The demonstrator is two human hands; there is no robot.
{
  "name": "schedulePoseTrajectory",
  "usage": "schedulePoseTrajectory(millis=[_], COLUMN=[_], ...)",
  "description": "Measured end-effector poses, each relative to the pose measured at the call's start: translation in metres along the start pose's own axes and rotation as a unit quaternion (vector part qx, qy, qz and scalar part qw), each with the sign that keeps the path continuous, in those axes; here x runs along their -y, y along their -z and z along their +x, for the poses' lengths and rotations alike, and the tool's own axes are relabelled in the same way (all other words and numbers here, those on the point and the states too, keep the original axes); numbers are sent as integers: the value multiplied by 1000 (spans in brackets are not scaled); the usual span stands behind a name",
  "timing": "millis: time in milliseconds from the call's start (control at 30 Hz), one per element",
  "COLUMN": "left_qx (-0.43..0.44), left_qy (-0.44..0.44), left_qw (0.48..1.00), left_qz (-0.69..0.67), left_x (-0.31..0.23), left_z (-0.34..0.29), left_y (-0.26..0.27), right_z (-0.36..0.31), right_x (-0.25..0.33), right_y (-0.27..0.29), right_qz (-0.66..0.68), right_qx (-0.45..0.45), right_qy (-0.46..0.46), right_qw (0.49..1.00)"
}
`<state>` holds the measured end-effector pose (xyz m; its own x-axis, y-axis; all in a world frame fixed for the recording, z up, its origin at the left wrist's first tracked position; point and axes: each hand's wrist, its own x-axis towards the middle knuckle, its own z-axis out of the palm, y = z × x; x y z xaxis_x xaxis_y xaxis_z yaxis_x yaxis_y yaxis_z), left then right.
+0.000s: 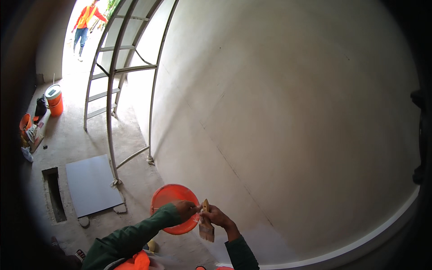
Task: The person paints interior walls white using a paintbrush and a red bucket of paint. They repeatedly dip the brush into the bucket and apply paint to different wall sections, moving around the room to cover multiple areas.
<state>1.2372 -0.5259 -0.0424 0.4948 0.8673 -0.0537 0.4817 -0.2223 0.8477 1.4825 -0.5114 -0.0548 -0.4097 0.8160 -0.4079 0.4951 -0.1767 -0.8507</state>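
Note:
My right hand (pixel 218 217) is closed round a paintbrush (pixel 206 231), a wide flat one with a wooden handle. Its handle points up and its bristles hang down. My left hand (pixel 184 209) reaches in from the left, its fingertips pinched together right beside the brush handle. Whatever those fingertips hold, if anything, is too small to make out. Under my left hand stands an orange-red bucket (pixel 163 193) on the floor, partly covered by my left forearm. The pale wall (pixel 270 148) rises just past the brush.
A tall metal stepladder (pixel 111 99) stands open against the wall. A grey board (pixel 92 184) lies beside a rectangular floor slot (pixel 54 193). An orange bucket with a white lid (pixel 54 100) stands farther off. A person in an orange vest (pixel 85 20) is in the bright doorway.

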Motion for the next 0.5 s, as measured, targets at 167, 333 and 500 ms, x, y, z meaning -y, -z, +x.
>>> schedulePoseTrajectory(millis=[167,333,500], left_qx=[52,-132,-289], left_qy=[-131,-244,-249], left_qw=[990,928,859], left_qz=[25,-249,-341], left_x=[34,55,52], left_z=[98,267,428], left_y=[22,107,209], right_z=[25,41,58], right_x=[3,13,4], right_y=[37,59,69], right_qz=[101,119,167], right_qx=[-63,-167,-198], right_qy=[-76,-98,-141], right_qw=[990,974,956])
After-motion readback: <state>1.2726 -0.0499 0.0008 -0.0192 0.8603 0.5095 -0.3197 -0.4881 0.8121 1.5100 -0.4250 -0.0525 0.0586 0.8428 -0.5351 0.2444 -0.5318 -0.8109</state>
